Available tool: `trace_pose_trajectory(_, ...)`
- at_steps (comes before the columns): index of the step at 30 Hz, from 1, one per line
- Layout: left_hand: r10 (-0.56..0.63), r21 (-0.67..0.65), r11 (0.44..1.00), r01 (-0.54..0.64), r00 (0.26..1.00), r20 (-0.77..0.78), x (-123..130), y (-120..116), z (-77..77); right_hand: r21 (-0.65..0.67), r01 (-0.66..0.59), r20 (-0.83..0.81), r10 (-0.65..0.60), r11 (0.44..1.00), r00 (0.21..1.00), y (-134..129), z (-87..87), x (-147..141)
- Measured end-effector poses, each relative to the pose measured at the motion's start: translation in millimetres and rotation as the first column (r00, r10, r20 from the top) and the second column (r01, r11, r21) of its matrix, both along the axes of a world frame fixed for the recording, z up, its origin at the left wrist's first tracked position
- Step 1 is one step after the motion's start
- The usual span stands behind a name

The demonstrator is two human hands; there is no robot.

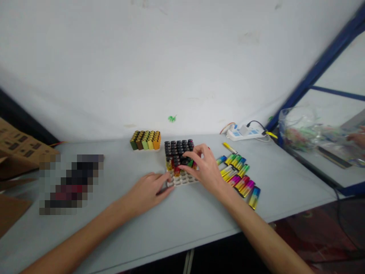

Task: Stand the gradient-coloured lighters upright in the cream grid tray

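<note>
A white tray with rows of holes lies on the table, its back rows filled with upright lighters that have black tops. Its front holes are bare. At the tray's left front corner, my left hand grips the edge between thumb and fingers. Over the right side of the rows, my right hand pinches a black-topped lighter between thumb and index finger; the fingers partly hide it. Shiny multicoloured lighters lie loose to the right of this hand.
Behind the tray to the left stands a block of gold-topped lighters. A yellow cutter knife and a power strip lie at the back right. Cardboard boxes and a blurred-out patch are at left. Another person's hand shows far right, near plastic bags.
</note>
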State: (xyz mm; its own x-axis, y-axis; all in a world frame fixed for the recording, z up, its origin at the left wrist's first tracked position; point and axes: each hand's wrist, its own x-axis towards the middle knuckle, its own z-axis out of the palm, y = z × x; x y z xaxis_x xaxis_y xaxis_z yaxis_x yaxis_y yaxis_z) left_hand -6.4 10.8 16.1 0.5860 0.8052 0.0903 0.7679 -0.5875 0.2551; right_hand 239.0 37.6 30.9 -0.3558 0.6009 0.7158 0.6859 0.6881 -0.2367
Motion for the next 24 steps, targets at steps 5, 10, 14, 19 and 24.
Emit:
trace_pose_trajectory(5,0.002,-0.012,1.000,-0.002,1.000,0.023,-0.7,2.4,1.2,0.003,-0.055,0.029,0.055,0.998,0.998,2.2,-0.5,1.3)
trace_pose_trajectory(10,0.005,-0.006,1.000,-0.005,0.999,0.044,-1.1,2.4,0.1,0.031,-0.083,0.064,0.081,0.996,0.995,0.4,2.9,3.7)
trace_pose_trajectory(14,0.004,-0.009,1.000,-0.004,0.999,0.047,-1.4,2.2,0.0,0.012,-0.093,-0.080,0.094,0.996,0.992,-5.3,14.6,26.5)
trace_pose_trajectory(19,0.009,-0.029,1.000,-0.009,1.000,0.025,-1.9,1.7,-1.2,-0.126,0.017,0.018,-0.015,0.992,1.000,-28.0,22.0,96.9)
trace_pose_trajectory(24,0.009,-0.028,1.000,-0.008,1.000,0.028,0.4,2.1,0.8,-0.358,0.176,0.165,-0.123,0.917,0.979,-76.8,12.3,168.6)
